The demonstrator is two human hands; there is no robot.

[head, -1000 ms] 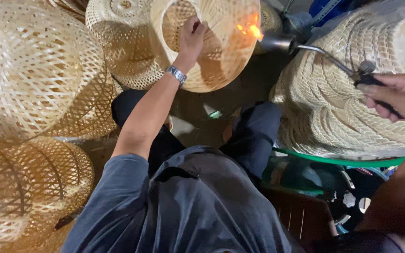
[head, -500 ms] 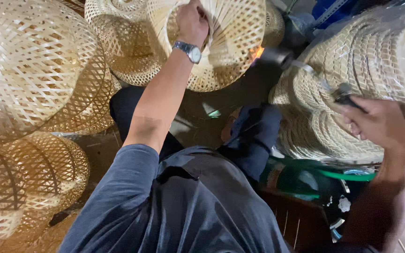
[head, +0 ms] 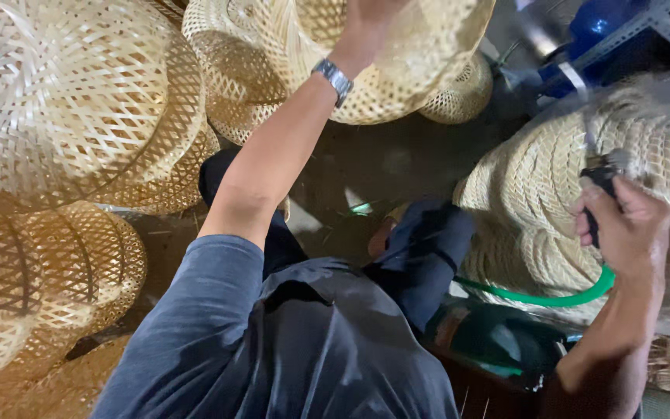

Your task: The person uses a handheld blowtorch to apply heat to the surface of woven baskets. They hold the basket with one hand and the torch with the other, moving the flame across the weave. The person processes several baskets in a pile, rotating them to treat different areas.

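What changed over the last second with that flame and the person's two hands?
The small flame seen earlier at the woven basket is no longer visible. The right hand, still gripping the torch handle, has drawn back to the right and lower, toward the stacked woven pieces. The left hand stays on the basket, which now sits higher in view. The green hose and the baskets on the left are unchanged.

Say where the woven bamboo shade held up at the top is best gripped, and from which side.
Probably by its open rim, reached from below. The woven bamboo shade is a wide open-weave dome with no handle, and the left hand already reaches up into it there. The right hand grips a dark torch handle, so it is not free.
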